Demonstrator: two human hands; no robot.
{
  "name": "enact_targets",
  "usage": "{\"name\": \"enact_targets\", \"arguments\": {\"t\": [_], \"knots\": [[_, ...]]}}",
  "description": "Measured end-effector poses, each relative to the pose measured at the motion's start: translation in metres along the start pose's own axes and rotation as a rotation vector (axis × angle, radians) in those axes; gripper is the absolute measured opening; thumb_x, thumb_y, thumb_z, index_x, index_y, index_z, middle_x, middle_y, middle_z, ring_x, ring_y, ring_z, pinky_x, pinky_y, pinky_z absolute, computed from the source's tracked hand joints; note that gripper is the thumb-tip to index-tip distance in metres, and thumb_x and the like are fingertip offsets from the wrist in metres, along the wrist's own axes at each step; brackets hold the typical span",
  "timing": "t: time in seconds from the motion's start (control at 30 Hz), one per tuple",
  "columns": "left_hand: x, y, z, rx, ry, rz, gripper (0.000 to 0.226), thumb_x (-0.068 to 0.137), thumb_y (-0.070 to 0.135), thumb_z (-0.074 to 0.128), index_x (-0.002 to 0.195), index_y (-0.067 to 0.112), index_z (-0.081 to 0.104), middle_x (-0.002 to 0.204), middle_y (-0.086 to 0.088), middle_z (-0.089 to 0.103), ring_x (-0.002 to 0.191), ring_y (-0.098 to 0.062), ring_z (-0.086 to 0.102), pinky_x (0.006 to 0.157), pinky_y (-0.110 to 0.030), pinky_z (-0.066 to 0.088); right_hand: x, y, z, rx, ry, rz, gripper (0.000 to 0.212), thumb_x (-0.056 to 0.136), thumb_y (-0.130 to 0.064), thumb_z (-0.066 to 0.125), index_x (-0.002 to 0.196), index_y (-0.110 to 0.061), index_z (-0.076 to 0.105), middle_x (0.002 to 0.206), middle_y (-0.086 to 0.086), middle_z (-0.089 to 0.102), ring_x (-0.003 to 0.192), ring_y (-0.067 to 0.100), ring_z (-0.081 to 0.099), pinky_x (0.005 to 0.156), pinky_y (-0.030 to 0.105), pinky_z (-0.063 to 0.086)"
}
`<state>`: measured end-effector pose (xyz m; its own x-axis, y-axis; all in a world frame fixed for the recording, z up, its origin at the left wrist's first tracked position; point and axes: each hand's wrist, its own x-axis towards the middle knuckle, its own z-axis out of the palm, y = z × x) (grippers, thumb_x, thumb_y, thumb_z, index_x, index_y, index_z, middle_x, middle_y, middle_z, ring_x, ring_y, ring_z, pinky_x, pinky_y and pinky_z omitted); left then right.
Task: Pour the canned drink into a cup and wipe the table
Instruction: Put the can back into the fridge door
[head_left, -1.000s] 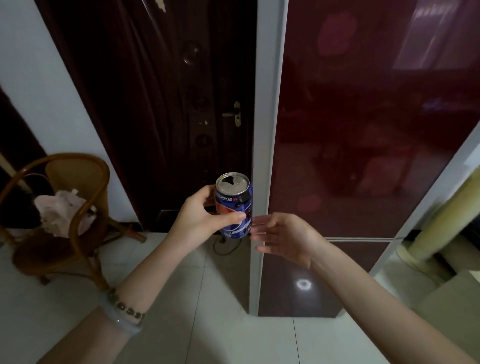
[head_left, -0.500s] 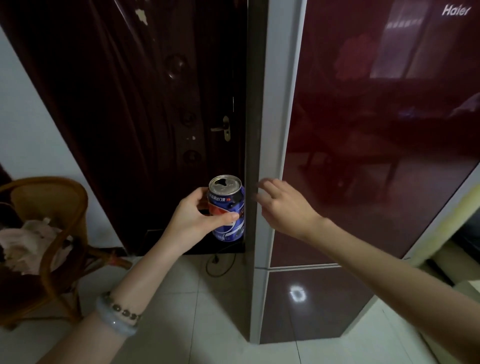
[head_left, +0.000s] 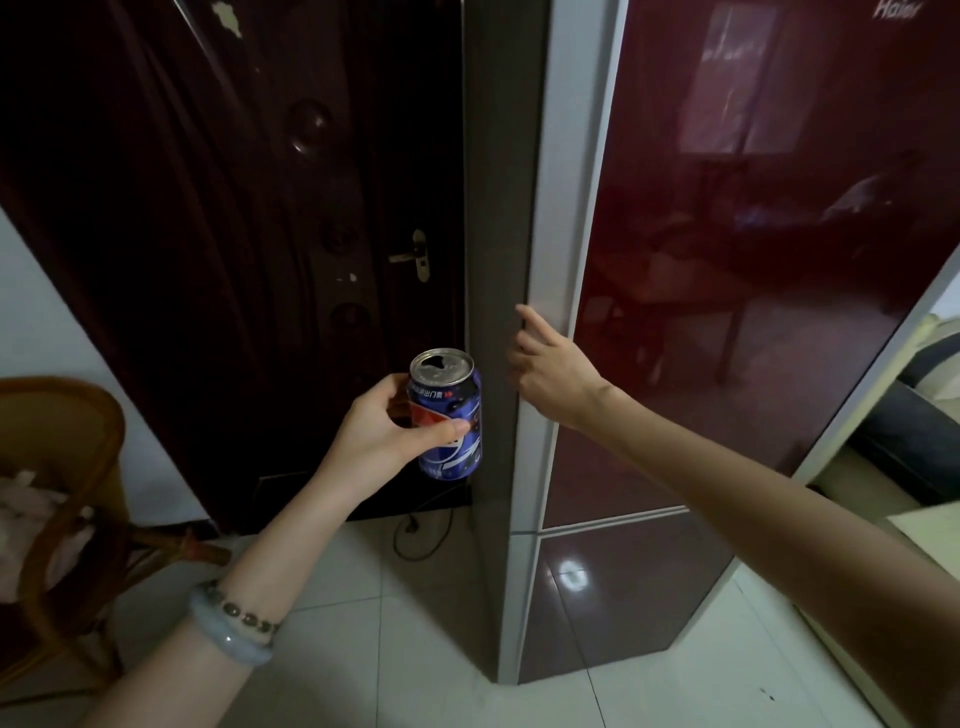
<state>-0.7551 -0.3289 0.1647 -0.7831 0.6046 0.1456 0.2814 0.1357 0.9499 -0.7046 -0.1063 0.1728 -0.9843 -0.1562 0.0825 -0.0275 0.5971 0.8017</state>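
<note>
Blue can (head_left: 447, 415): left hand (head_left: 379, 431) grips | right hand (head_left: 556, 374): moved up, fingers now hooking fridge door (head_left: 727, 260) edge

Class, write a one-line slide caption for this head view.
A person's left hand grips an opened can while the right hand reaches the edge of the fridge door.

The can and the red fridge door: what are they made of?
The can looks like thin metal: silvery top, glossy printed blue wall. The fridge door seems glossy dark-red glass or lacquer: it mirrors the room.
</note>
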Motion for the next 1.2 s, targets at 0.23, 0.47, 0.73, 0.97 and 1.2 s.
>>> {"name": "enact_targets", "arguments": {"t": [0.23,0.47,0.73,0.97,1.2], "knots": [[-0.011,0.000,0.000,0.006,-0.029,-0.007,0.045,0.064,0.020,0.084,0.103,0.025,0.062,0.099,0.010,0.070,0.090,0.004,0.064,0.078,-0.017,0.048,0.003,-0.012,-0.016,-0.029,-0.105,0.139,0.022,0.085,-0.023,0.053,0.098,-0.023,0.072,0.101,-0.003,0.067,0.118,0.024,0.049,0.111,0.053,-0.007],[-0.034,0.004,-0.004,-0.014,0.003,0.007,0.044,0.065,0.016,0.084,0.102,0.023,0.063,0.096,0.009,0.071,0.089,0.002,0.065,0.076,-0.017,0.048,-0.007,-0.017,-0.023,0.054,-0.102,0.110,0.029,0.090,-0.019,0.046,0.111,-0.018,0.067,0.116,0.005,0.061,0.127,0.030,0.039,0.114,0.051,-0.009],[-0.078,0.014,0.026,-0.061,0.004,0.003,0.063,0.048,0.035,0.089,0.105,0.022,0.064,0.100,0.004,0.071,0.093,-0.007,0.067,0.083,-0.027,0.051,-0.115,-0.036,-0.051,-0.014,0.019,0.046,0.027,0.070,-0.021,0.056,0.089,-0.016,0.074,0.097,0.006,0.068,0.110,0.031,0.055,0.116,0.050,0.010],[-0.139,0.035,0.087,-0.128,-0.074,0.019,0.046,0.066,0.014,0.081,0.105,0.026,0.060,0.105,0.007,0.067,0.098,-0.007,0.063,0.085,-0.027,0.050,-0.235,-0.053,-0.074,0.087,0.130,0.143,0.015,0.070,-0.021,0.062,0.076,-0.014,0.074,0.085,0.006,0.070,0.097,0.030,0.061,0.112,0.049,0.023],[-0.198,0.055,0.153,-0.133,-0.174,0.076,0.043,0.068,0.011,0.080,0.100,0.031,0.059,0.099,0.013,0.065,0.083,0.011,0.063,0.064,-0.008,0.048,-0.341,-0.075,-0.077,0.190,0.075,0.312,0.035,0.072,-0.027,0.069,0.105,-0.015,0.070,0.109,0.011,0.064,0.095,0.026,0.061,0.099,0.042,0.034]]}}
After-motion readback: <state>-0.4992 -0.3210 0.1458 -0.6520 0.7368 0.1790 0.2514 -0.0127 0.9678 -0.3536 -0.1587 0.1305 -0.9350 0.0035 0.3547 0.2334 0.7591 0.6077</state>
